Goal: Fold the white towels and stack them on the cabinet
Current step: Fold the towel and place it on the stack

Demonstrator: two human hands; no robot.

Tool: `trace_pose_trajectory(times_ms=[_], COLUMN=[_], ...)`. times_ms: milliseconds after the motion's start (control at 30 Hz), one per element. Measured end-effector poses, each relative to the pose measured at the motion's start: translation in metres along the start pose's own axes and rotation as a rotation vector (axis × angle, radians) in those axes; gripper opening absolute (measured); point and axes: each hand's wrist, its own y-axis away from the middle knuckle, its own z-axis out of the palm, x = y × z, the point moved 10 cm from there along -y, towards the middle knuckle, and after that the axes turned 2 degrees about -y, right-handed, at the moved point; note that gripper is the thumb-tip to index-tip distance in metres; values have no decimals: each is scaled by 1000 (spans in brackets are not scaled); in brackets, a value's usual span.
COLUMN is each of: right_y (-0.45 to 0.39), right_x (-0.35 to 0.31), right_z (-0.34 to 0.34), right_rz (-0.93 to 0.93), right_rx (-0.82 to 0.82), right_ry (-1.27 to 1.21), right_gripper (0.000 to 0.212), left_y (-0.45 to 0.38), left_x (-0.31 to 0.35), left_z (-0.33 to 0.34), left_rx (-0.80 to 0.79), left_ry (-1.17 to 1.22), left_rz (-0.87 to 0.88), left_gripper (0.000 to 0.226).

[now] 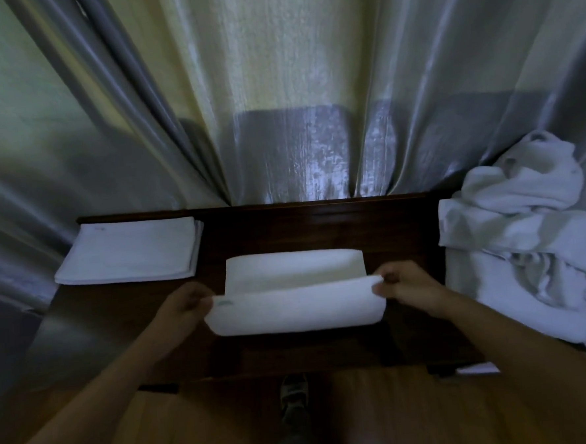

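Crosswise on cabinet [312,222], white towel [295,309] long axis left-right, left hand [187,303] and right hand [403,283] pinching near corners

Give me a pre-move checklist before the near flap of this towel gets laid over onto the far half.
1. Left hand has a grip on the near-left corner of the towel: ok.
2. Right hand has a grip on the near-right corner: ok.
3. Lifted edge level between the hands: ok.
4. Far half flat on the cabinet: ok.
5. Folded stack clear of the fold: ok.
6. Unfolded pile clear of the right hand: ok, though close.
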Motion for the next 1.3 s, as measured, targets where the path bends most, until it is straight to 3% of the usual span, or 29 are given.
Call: trace_pose_trajectory(times_ms=[167,433,567,667,767,867,1000,1067,1133,1167,1233,1300], right_y=[-72,-133,-141,-144,-144,-143,-133,-127,-120,-118,-122,-128], right_x=[10,65,73,76,85,89,88,62,9,-15,-44,-45], right_z=[-21,0,6,9,16,18,11,-6,-3,15,68,120], right_rz=[177,452,468,480,556,591,593,443,146,-11,-227,-281], right_rx=[138,246,283,278,242,232,381,553,672,655,471,260], right_ry=[-139,-164,-207,-369,-573,-622,-565,-188,228,335,442,570], right_gripper=[7,6,3,4,22,27,31,34,40,41,44,54], left_y=[-83,-151,-157,-157,-156,-158,-148,-143,-138,-136,-130,-123], left_x=[0,-24,-38,-47,-51,-54,-62,-48,-12,12,58,79], left_z=[-2,30,33,33,41,45,43,36,35,46,91,144], left_rx=[133,124,155,190,141,146,253,345,444,438,296,90], left_ry=[144,-87,-165,-80,39,103,233,92,-125,-216,-360,-509], left_rz=[-177,-264,-313,-362,-435,-461,-536,-446,-215,-65,244,418], left_gripper=[15,30,42,40,29,19,34,35,31,31,35,47])
